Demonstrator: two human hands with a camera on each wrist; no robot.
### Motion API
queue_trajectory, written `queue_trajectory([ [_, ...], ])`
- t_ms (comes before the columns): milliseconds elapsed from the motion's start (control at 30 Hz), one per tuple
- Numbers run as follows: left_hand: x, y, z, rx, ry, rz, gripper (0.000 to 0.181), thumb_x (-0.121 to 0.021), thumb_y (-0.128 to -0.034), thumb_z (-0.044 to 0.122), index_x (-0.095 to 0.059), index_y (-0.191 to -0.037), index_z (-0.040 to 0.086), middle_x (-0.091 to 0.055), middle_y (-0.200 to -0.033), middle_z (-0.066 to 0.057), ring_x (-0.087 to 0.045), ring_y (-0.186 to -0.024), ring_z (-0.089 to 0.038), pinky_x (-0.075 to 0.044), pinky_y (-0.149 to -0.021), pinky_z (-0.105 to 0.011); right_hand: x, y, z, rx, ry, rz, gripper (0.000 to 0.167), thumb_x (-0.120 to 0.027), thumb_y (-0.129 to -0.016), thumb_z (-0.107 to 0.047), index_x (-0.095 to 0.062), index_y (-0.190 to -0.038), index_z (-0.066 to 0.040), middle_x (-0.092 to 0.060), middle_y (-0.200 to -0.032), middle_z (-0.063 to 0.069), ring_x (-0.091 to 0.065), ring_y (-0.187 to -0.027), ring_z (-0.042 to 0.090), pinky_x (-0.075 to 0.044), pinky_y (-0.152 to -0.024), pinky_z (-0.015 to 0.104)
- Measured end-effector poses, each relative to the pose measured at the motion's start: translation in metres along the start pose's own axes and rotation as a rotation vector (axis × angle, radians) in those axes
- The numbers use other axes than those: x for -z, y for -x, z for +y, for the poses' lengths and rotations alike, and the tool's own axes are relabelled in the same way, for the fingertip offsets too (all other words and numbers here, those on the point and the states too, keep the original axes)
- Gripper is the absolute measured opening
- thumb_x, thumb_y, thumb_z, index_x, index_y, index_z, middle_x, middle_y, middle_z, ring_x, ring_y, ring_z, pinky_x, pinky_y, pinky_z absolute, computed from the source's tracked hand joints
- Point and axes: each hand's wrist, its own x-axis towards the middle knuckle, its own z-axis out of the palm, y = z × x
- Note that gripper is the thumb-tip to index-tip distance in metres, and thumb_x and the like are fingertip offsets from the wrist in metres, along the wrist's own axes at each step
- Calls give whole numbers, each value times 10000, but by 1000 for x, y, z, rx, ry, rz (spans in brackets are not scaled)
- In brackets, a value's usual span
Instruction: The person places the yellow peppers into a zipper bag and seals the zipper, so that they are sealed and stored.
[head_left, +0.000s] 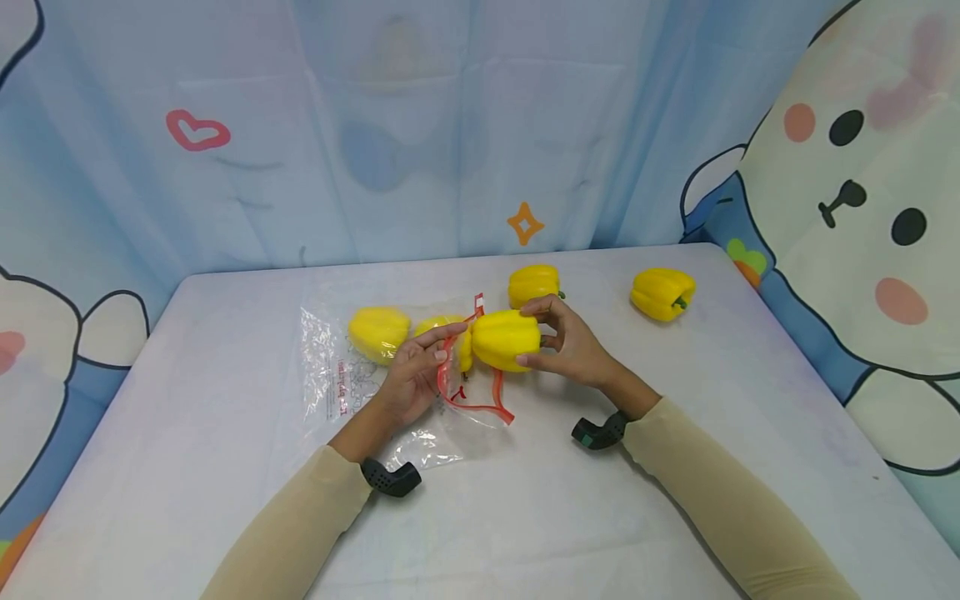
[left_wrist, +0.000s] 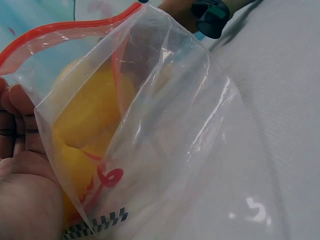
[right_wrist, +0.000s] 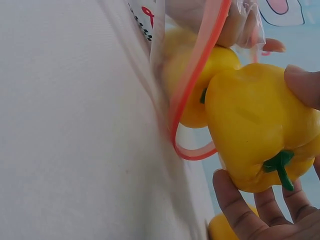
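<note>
**Keep the bag [head_left: 322, 412] wide for the pepper [head_left: 504, 340]**

The white worktop [head_left: 525, 517] is under it all. The bag lies left of the middle, with its mouth to the right. The step looks like passing a pepper through that mouth, so the mouth needs to be big and round.

The left hand [head_left: 411, 379] has its fingers gripping the edge of the bag. It should lift that edge a bit and hold firm, as thin plastic folds in fast. The right hand [head_left: 570, 342] has its fingers and thumb around the pepper, which is up at the mouth. I can't tell if its tip is inside.

Go slowly, and keep the pepper clear of the inside peppers [head_left: 378, 333], or it may jam. The far pepper [head_left: 533, 286] and the right pepper [head_left: 663, 293] lie outside the bag.

Don't let the red rim [head_left: 480, 408] flop in. The green stem [right_wrist: 285, 167] faces away from the mouth, so it should not snag first.
</note>
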Motion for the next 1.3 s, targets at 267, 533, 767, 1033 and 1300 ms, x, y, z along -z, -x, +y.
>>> queue_trajectory([
  [267,0,0,0,0,-30,18,412,-371,-944,-24,-630,-1240,99,-635,-1091,-12,-580,-798,-86,-533,-735,-148,-2,0,2,44,-20,29,593,-761,-793,22,-470,-1308,38,-455,-1395,204,-529,-1149,202,-551,-894,219],
  [533,2,0,0,-14,-22,-4,387,-413,-950,-10,-624,-1256,96,-633,-1104,-14,-572,-811,-95,-527,-740,-149,-2,-1,3,53,-57,45,565,-692,-849,32,-462,-1365,30,-462,-1400,198,-526,-1153,164,-527,-933,197],
  [767,1,-1,-1,-5,-8,-9,381,-415,-953,-6,-622,-1257,96,-631,-1044,-4,-573,-783,-93,-527,-719,-158,-1,0,3,65,-58,42,561,-677,-852,37,-453,-1366,38,-454,-1408,207,-522,-1160,149,-527,-930,198],
  [1033,0,-1,0,6,-4,17,388,-398,-953,-12,-629,-1245,96,-618,-986,0,-559,-756,-95,-523,-708,-151,-2,1,4,79,-47,31,572,-714,-826,29,-477,-1346,23,-480,-1405,179,-524,-1161,186,-544,-883,201],
  [1300,0,0,0,2,-8,8,383,-405,-958,-5,-611,-1265,92,-635,-1075,-10,-584,-799,-93,-536,-750,-150,-3,1,2,65,-42,24,572,-718,-810,33,-481,-1330,29,-481,-1395,186,-514,-1160,272,-543,-880,202],
])
